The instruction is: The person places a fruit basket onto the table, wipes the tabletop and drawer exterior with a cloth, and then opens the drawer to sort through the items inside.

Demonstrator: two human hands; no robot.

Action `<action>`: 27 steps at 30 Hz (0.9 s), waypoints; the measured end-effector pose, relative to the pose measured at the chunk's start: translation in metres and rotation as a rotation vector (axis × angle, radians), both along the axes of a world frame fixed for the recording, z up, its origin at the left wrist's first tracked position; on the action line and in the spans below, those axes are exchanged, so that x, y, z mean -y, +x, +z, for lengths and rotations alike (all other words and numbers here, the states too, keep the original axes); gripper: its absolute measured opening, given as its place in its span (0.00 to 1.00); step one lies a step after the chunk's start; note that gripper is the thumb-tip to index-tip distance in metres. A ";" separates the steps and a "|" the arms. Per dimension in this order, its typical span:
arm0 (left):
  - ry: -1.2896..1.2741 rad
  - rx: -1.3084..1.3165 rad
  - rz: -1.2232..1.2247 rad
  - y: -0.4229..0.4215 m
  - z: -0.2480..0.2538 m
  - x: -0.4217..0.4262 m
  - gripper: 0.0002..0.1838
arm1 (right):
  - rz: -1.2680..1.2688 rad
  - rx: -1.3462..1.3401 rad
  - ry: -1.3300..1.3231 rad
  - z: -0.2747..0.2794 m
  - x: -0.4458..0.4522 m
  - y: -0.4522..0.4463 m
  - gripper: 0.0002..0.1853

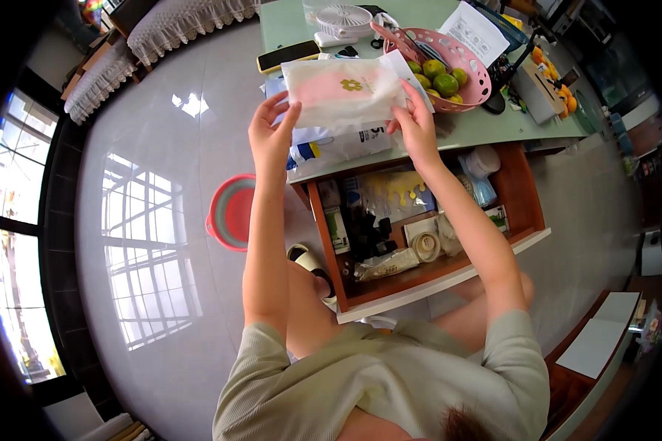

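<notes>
Between both hands a white, partly see-through plastic pouch (pixel 331 92) is held up flat, with a small gold flower print and something pink inside. My left hand (pixel 272 125) grips its left edge between thumb and fingers. At the lower right corner my right hand (pixel 415 121) pinches it. Behind and below the pouch a white and blue plastic package (pixel 342 149) lies on the green tabletop (pixel 463 136). Under my forearms an open wooden drawer (pixel 368 294) holds clear bags, a roll of tape (pixel 425 247) and dark small items.
A pink basket (pixel 478 84) of green fruit (pixel 445 84) stands right of the pouch. A white fan (pixel 343 20) and a phone (pixel 288 56) are at the back left. On the floor sits a red basin (pixel 221 213). Papers (pixel 474 33) lie behind the basket.
</notes>
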State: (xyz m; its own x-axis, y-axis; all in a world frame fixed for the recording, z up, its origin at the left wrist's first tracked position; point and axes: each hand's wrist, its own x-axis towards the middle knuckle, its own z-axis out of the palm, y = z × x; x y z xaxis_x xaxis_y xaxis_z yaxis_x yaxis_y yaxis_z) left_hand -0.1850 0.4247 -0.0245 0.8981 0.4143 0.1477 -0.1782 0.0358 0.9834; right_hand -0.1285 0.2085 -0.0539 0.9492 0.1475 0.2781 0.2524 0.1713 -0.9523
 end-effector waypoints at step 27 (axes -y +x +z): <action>0.741 0.119 -0.072 -0.016 -0.013 0.044 0.12 | -0.346 0.291 -0.685 -0.005 0.063 -0.025 0.16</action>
State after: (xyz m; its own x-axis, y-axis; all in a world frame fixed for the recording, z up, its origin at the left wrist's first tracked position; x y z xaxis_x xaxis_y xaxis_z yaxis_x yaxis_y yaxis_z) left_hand -0.2011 0.3805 -0.0378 0.8795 0.1099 0.4630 -0.3071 -0.6122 0.7287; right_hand -0.1536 0.1459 -0.0594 0.8760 0.0857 0.4747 0.4371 -0.5572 -0.7060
